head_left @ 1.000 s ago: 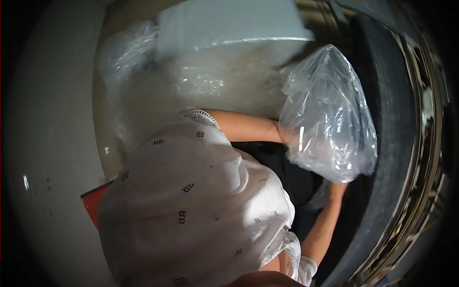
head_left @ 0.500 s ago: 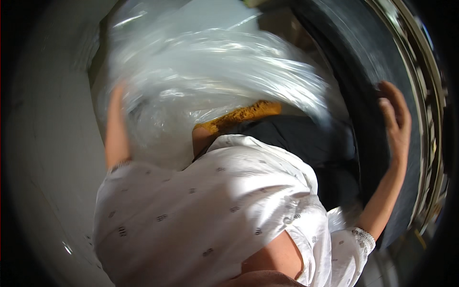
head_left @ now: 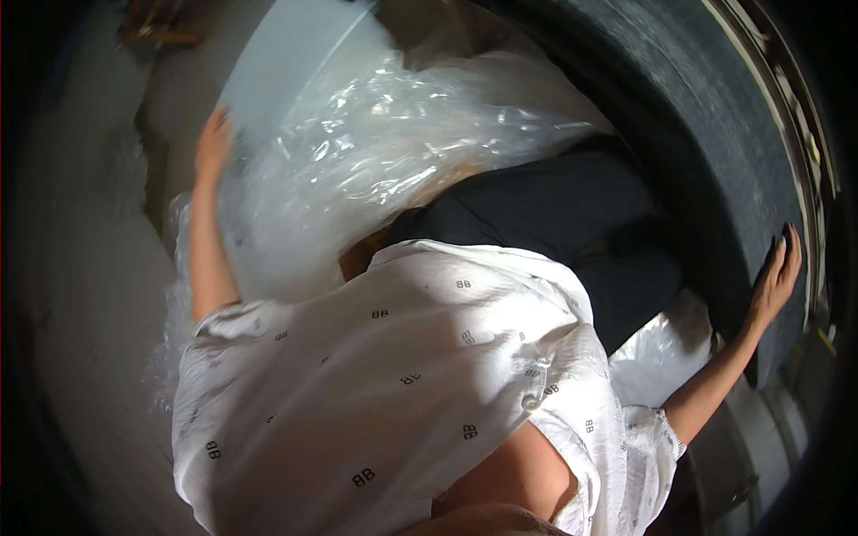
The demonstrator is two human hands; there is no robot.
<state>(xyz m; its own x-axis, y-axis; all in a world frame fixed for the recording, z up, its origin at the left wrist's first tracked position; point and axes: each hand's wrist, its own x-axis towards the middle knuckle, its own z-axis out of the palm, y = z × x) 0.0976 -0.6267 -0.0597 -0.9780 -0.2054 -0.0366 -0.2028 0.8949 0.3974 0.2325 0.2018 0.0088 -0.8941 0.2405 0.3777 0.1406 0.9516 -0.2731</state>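
A large sheet of clear, crinkled plastic film (head_left: pixel 357 134) spreads over my legs and the pale surface ahead of me. At its left side, my left hand (head_left: pixel 214 147) reaches forward with fingers mostly stretched, beside the edge of a smooth pale blue-grey sheet (head_left: pixel 295 45). Whether it touches the film or that sheet is hard to tell. My right hand (head_left: pixel 778 279) lies on the outer part of a dark grey worktop (head_left: pixel 715 134), its fingers extended and holding nothing.
The dark worktop curves along my right side, with pale strips (head_left: pixel 804 143) beyond its far edge. More clear plastic (head_left: pixel 661 357) bunches beside my right hip. A brown wooden piece (head_left: pixel 161 36) shows at the far left, past the pale floor (head_left: pixel 89 268).
The billowing film has settled flatter and farther forward, baring more of the pale sheet. My left hand has moved slightly forward; my right hand came down and outward onto the dark worktop.
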